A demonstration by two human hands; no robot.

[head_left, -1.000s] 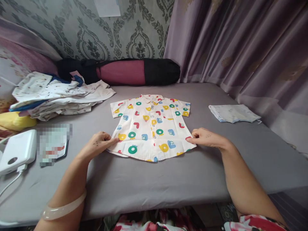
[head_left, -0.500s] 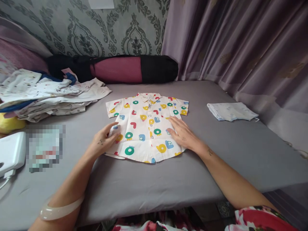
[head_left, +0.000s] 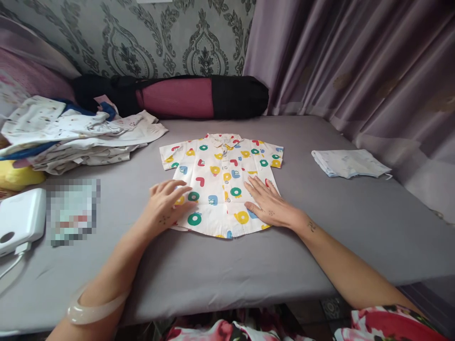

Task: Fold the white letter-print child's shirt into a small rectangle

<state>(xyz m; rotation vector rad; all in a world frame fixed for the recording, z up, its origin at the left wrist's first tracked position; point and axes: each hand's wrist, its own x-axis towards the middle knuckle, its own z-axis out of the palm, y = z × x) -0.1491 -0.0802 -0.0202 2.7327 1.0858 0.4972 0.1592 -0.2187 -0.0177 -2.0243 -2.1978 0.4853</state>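
Note:
A small white short-sleeved shirt (head_left: 213, 189) lies spread flat with its collar away from me, buttons facing up. Its print is of red, green, yellow and blue shapes. Over the lower left side of the shirt is my left hand (head_left: 168, 201), fingers apart and curved; whether its fingertips touch the cloth I cannot tell. My right hand (head_left: 268, 201) lies flat on the shirt's lower right side, fingers spread. Neither hand grips anything.
The shirt lies on a grey-covered table (head_left: 227, 270). A clothes pile (head_left: 85, 137) stands at the left, near a white power bank (head_left: 23, 220) with a cable and a blurred packet (head_left: 74, 208). A folded pale cloth (head_left: 350, 163) lies right. Behind is a black-and-maroon roll (head_left: 177, 98).
My left hand has moved inward onto the shirt and its fingers have lifted and spread. My right hand has flattened, fingers spreading. The whole view has shifted slightly.

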